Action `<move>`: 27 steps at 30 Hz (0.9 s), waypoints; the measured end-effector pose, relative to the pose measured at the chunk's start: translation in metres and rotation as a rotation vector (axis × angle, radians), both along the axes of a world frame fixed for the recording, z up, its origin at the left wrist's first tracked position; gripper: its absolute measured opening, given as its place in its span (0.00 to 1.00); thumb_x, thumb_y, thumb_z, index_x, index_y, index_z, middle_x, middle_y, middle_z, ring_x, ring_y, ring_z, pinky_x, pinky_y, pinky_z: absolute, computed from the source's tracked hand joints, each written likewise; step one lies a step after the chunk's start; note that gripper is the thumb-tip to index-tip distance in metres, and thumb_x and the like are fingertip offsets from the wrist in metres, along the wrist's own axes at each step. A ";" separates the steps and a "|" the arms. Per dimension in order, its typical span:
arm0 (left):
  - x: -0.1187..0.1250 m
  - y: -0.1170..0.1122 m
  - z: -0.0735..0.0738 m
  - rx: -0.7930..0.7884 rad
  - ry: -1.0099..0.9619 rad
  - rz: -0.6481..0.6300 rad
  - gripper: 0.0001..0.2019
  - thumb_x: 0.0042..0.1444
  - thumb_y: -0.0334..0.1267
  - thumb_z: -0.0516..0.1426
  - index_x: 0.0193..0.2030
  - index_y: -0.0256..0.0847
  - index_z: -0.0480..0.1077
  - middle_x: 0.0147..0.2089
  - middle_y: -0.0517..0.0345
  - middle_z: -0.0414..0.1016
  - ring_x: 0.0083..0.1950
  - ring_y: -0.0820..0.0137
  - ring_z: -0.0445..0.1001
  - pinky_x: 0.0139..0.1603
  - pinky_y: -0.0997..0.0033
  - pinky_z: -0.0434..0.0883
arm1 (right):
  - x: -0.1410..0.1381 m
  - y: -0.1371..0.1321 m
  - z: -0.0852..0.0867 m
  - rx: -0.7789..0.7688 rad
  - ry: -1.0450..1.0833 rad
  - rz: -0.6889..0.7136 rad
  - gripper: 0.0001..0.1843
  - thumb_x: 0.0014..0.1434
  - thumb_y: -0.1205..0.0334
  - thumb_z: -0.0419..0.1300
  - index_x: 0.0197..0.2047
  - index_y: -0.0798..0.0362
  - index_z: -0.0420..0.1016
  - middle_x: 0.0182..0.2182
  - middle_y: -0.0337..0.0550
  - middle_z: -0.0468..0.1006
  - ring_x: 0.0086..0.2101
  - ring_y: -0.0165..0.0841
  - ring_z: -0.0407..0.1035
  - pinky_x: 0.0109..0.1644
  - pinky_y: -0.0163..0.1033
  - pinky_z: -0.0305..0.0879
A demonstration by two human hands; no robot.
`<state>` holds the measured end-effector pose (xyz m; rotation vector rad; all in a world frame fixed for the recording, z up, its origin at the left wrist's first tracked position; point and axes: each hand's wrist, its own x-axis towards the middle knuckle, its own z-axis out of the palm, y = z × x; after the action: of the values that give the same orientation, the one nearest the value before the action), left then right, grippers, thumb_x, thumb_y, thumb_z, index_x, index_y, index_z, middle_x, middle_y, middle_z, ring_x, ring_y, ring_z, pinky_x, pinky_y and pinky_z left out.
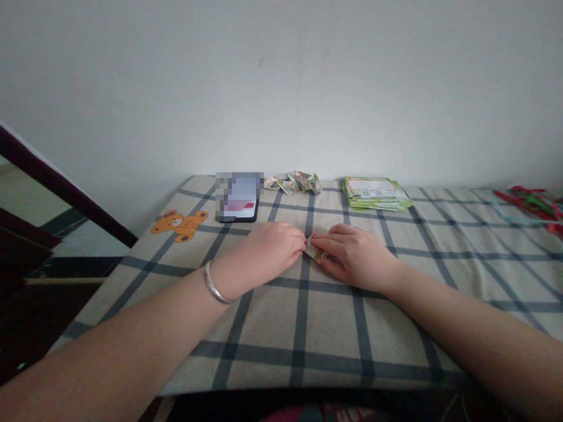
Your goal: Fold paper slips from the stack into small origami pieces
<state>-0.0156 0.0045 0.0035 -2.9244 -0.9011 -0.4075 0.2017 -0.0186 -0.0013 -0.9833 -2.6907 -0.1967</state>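
My left hand [269, 249] and my right hand [352, 253] meet at the middle of a table covered with a checked cloth [303, 328]. Between their fingertips sits a small folded piece of printed paper [315, 251], pinched from both sides and lying on the cloth. The fingers of both hands are curled closed around it. A silver bangle [214, 285] circles my left wrist.
At the back edge by the white wall lie a phone [238, 198], several small folded paper pieces [294, 182] and a stack of green printed sheets [375, 193]. Red and green sticks [534, 202] lie far right. A bear picture [179, 224] marks the cloth's left.
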 end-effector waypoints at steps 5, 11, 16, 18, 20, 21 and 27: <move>-0.002 0.001 -0.002 -0.009 -0.028 -0.009 0.07 0.59 0.32 0.56 0.41 0.40 0.76 0.41 0.55 0.78 0.45 0.65 0.74 0.50 0.64 0.71 | 0.002 0.003 0.000 -0.053 0.075 0.018 0.21 0.60 0.53 0.59 0.53 0.56 0.73 0.49 0.50 0.78 0.44 0.41 0.70 0.48 0.46 0.68; 0.002 0.003 -0.007 0.008 -0.078 0.026 0.04 0.58 0.31 0.57 0.38 0.38 0.73 0.40 0.55 0.76 0.44 0.65 0.73 0.48 0.63 0.70 | 0.003 0.007 -0.002 -0.052 0.115 0.067 0.21 0.60 0.54 0.60 0.52 0.57 0.72 0.49 0.50 0.78 0.44 0.40 0.70 0.50 0.47 0.68; 0.004 0.004 -0.010 -0.018 -0.130 0.026 0.05 0.58 0.30 0.56 0.41 0.37 0.72 0.42 0.55 0.75 0.46 0.65 0.72 0.50 0.62 0.69 | 0.005 0.007 -0.005 0.025 0.135 0.090 0.13 0.59 0.63 0.58 0.46 0.58 0.75 0.45 0.52 0.80 0.42 0.39 0.74 0.47 0.44 0.71; 0.004 0.005 -0.010 -0.019 -0.153 0.022 0.06 0.57 0.30 0.57 0.42 0.38 0.72 0.42 0.55 0.75 0.46 0.65 0.72 0.50 0.62 0.69 | 0.006 0.005 -0.006 0.072 0.127 0.074 0.12 0.61 0.65 0.56 0.46 0.59 0.75 0.42 0.52 0.81 0.40 0.38 0.75 0.45 0.43 0.72; 0.004 0.006 -0.010 -0.017 -0.183 0.022 0.06 0.57 0.32 0.58 0.41 0.38 0.71 0.42 0.55 0.75 0.46 0.65 0.72 0.50 0.62 0.69 | 0.007 0.002 -0.006 0.111 0.114 0.058 0.12 0.63 0.65 0.54 0.47 0.59 0.74 0.41 0.51 0.82 0.39 0.37 0.76 0.43 0.42 0.72; 0.004 0.006 -0.010 -0.017 -0.196 0.022 0.05 0.57 0.33 0.59 0.41 0.38 0.71 0.42 0.55 0.75 0.46 0.65 0.72 0.50 0.62 0.69 | 0.007 0.001 -0.006 0.125 0.108 0.049 0.13 0.64 0.65 0.53 0.47 0.59 0.74 0.40 0.50 0.82 0.38 0.36 0.76 0.42 0.41 0.72; 0.005 0.001 -0.007 0.034 -0.304 0.050 0.03 0.57 0.31 0.59 0.39 0.40 0.70 0.38 0.59 0.76 0.43 0.66 0.73 0.47 0.64 0.69 | 0.008 -0.006 -0.003 0.234 0.108 0.000 0.13 0.66 0.63 0.51 0.40 0.58 0.77 0.27 0.43 0.80 0.27 0.33 0.74 0.30 0.37 0.65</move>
<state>-0.0106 0.0053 -0.0034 -2.8484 -0.9847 -0.8721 0.2098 -0.0245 -0.0045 -0.8953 -2.5003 -0.4344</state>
